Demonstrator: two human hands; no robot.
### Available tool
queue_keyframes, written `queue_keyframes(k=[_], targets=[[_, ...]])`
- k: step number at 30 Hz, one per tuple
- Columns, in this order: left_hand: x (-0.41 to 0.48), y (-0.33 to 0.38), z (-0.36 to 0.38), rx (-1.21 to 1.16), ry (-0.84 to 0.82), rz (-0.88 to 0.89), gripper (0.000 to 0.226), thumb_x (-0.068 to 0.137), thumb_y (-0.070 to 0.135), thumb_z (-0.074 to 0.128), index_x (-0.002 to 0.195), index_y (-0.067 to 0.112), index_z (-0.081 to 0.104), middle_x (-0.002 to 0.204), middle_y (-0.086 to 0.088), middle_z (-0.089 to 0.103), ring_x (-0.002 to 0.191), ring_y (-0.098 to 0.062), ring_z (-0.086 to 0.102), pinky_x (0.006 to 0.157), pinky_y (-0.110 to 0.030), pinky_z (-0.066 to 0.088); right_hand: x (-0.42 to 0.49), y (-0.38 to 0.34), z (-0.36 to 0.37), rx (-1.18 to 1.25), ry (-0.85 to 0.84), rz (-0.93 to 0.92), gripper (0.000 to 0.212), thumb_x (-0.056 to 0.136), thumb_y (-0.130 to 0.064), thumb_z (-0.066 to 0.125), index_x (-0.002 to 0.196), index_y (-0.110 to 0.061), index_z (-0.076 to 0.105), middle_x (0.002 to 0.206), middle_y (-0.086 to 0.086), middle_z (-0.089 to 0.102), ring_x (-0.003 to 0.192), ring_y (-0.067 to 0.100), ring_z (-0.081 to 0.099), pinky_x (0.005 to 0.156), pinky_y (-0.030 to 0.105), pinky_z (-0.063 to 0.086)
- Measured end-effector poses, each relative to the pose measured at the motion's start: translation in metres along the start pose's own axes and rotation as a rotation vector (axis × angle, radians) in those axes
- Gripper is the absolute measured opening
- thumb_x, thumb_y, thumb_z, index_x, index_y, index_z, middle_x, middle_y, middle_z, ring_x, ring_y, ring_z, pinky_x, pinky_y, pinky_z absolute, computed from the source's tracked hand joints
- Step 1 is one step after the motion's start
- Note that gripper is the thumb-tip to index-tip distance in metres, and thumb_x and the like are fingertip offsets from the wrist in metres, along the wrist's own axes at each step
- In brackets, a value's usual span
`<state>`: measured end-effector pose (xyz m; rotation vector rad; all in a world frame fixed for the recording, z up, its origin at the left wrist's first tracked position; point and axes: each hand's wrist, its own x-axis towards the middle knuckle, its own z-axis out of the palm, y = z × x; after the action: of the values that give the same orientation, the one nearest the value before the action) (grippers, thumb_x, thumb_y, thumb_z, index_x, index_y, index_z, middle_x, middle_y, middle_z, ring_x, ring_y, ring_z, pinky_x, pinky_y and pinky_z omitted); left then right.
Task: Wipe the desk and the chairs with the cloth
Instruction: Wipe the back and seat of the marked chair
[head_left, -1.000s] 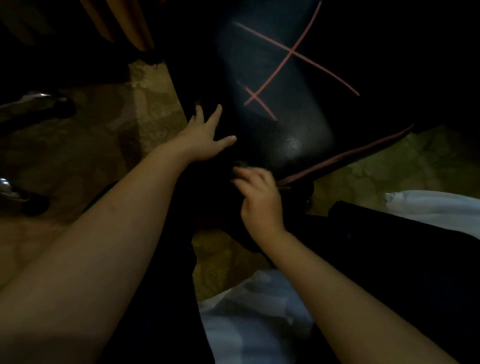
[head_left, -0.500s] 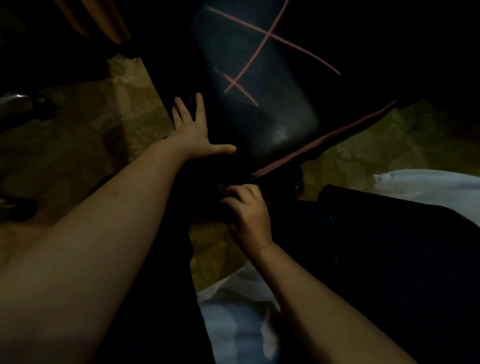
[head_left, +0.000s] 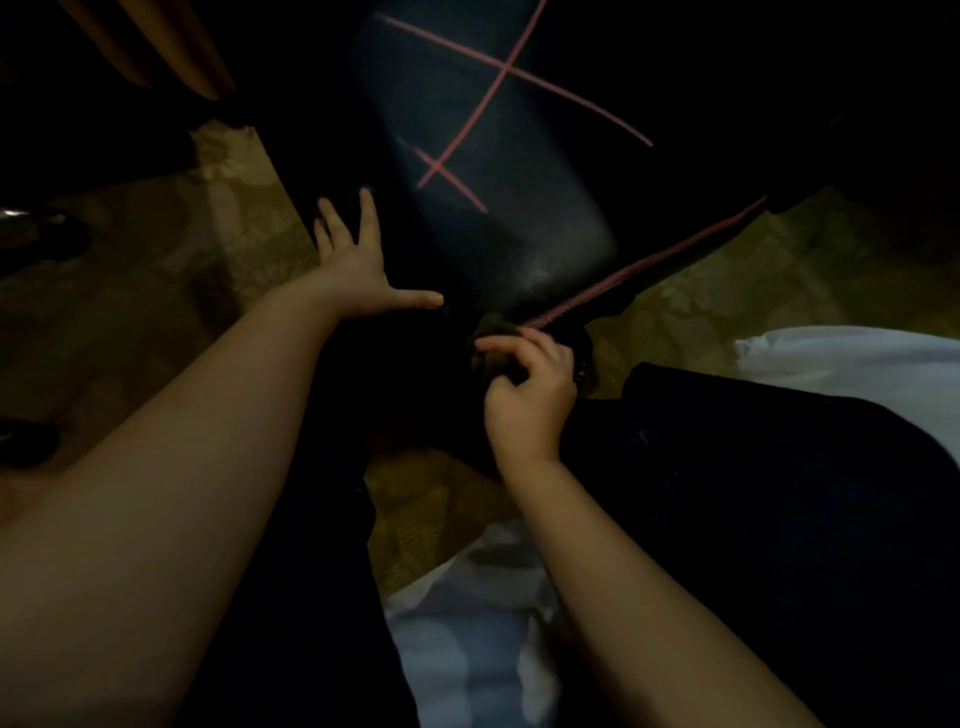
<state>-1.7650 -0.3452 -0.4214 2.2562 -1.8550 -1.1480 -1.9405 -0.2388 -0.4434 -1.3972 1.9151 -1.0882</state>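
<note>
The cloth (head_left: 493, 332) is a dark bunched wad, hard to make out in this dim light. It sits at the near edge of the chair (head_left: 519, 218), just by the near end of the pink piping (head_left: 649, 266) that runs along that edge. The right hand (head_left: 530, 395) is curled round it, fingers and thumb pinching the wad against the chair's rim. The left hand (head_left: 358, 270) lies on the chair's left side with fingers straight and spread and the palm flat on the black padding (a steadying hand, by the look of it, to keep the chair from turning). Pink crossed stitching (head_left: 498, 83) marks the padded face beyond both hands, and a patterned carpet (head_left: 753, 280) shows around the chair.

The step in hand seems to be wiping a chair, at its near rim. The next move likely calls for drawing the cloth along the piping or up onto the broad padded face while the left hand braces. The wad is small, so spreading it would cover more. The seam probably needs firmer pressure than the glossy padding.
</note>
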Motion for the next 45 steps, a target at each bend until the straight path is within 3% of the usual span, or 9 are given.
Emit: queue_keyframes(k=[7, 10, 13, 16, 19, 25, 32, 39, 45], targets=[[0.001, -0.001, 0.001, -0.015, 0.014, -0.008, 0.136, 0.066, 0.059, 0.078, 0.151, 0.025, -0.024, 0.153, -0.023, -0.033, 0.144, -0.039, -0.023, 0.119, -0.048, -0.001, -0.019, -0.001, 0.009, -0.059, -0.3, -0.271, 0.04, 0.057, 0.005, 0.055, 0.085, -0.013, 0.077, 0.095, 0.01, 0.067, 0.095, 0.014, 0.046, 0.089, 0.0, 0.028], [0.001, -0.002, 0.001, -0.028, 0.031, 0.0, 0.136, 0.066, 0.058, 0.078, 0.151, 0.026, -0.022, 0.153, -0.021, -0.032, 0.144, -0.039, -0.023, 0.119, -0.048, -0.001, 0.011, 0.001, 0.0, -0.043, -0.03, -0.137, 0.046, 0.056, 0.01, 0.051, 0.085, -0.015, 0.076, 0.094, 0.003, 0.064, 0.097, 0.019, 0.05, 0.089, 0.009, 0.033], [0.0, -0.001, 0.002, -0.041, 0.034, 0.006, 0.136, 0.066, 0.057, 0.078, 0.151, 0.025, -0.022, 0.153, -0.022, -0.033, 0.144, -0.039, -0.023, 0.118, -0.046, -0.002, 0.033, 0.005, -0.008, -0.029, 0.138, -0.004, 0.048, 0.058, 0.017, 0.051, 0.086, -0.013, 0.075, 0.095, 0.0, 0.062, 0.1, 0.024, 0.053, 0.092, 0.004, 0.03], [-0.001, 0.002, 0.002, -0.042, 0.031, 0.002, 0.135, 0.068, 0.055, 0.079, 0.151, 0.024, -0.023, 0.153, -0.023, -0.033, 0.144, -0.04, -0.023, 0.118, -0.046, -0.002, 0.006, 0.003, 0.002, -0.079, -0.053, -0.159, 0.046, 0.057, 0.012, 0.053, 0.087, -0.014, 0.076, 0.096, 0.008, 0.065, 0.099, 0.015, 0.047, 0.093, 0.002, 0.03], [-0.001, -0.001, 0.002, -0.044, 0.045, 0.002, 0.134, 0.067, 0.055, 0.079, 0.151, 0.025, -0.021, 0.154, -0.021, -0.032, 0.144, -0.038, -0.022, 0.119, -0.045, -0.001, -0.014, 0.002, 0.008, -0.085, -0.25, -0.347, 0.041, 0.057, 0.007, 0.055, 0.085, -0.013, 0.076, 0.094, 0.007, 0.068, 0.096, 0.015, 0.048, 0.086, 0.019, 0.042], [-0.001, -0.005, 0.003, -0.056, 0.054, 0.019, 0.133, 0.067, 0.056, 0.079, 0.151, 0.027, -0.021, 0.155, -0.018, -0.032, 0.145, -0.036, -0.022, 0.119, -0.045, 0.0, 0.042, 0.002, -0.009, -0.011, 0.159, 0.005, 0.049, 0.059, 0.017, 0.051, 0.088, -0.014, 0.075, 0.096, -0.002, 0.062, 0.1, 0.026, 0.055, 0.091, 0.0, 0.029], [0.001, -0.002, 0.002, -0.036, 0.053, 0.003, 0.133, 0.068, 0.054, 0.079, 0.151, 0.026, -0.021, 0.154, -0.019, -0.032, 0.145, -0.037, -0.022, 0.119, -0.046, 0.0, -0.007, 0.006, -0.001, -0.074, -0.136, -0.19, 0.043, 0.064, 0.017, 0.058, 0.085, -0.016, 0.076, 0.1, 0.003, 0.064, 0.1, 0.009, 0.05, 0.092, 0.0, 0.03], [-0.001, -0.003, 0.001, -0.017, 0.064, 0.009, 0.132, 0.069, 0.055, 0.079, 0.152, 0.026, -0.02, 0.155, -0.019, -0.03, 0.146, -0.036, -0.02, 0.119, -0.047, 0.001, 0.037, 0.003, -0.011, 0.012, 0.189, 0.045, 0.05, 0.059, 0.021, 0.05, 0.082, -0.016, 0.073, 0.088, -0.025, 0.05, 0.096, 0.017, 0.052, 0.087, -0.003, 0.027], [-0.001, 0.015, 0.0, 0.115, 0.126, 0.106, 0.122, 0.073, 0.044, 0.08, 0.155, 0.015, -0.007, 0.158, -0.015, -0.026, 0.146, -0.031, -0.021, 0.118, -0.052, 0.0, -0.005, 0.007, 0.001, -0.06, -0.14, -0.215, 0.042, 0.059, 0.01, 0.053, 0.083, -0.015, 0.076, 0.096, 0.002, 0.064, 0.097, 0.009, 0.051, 0.092, 0.001, 0.032]])
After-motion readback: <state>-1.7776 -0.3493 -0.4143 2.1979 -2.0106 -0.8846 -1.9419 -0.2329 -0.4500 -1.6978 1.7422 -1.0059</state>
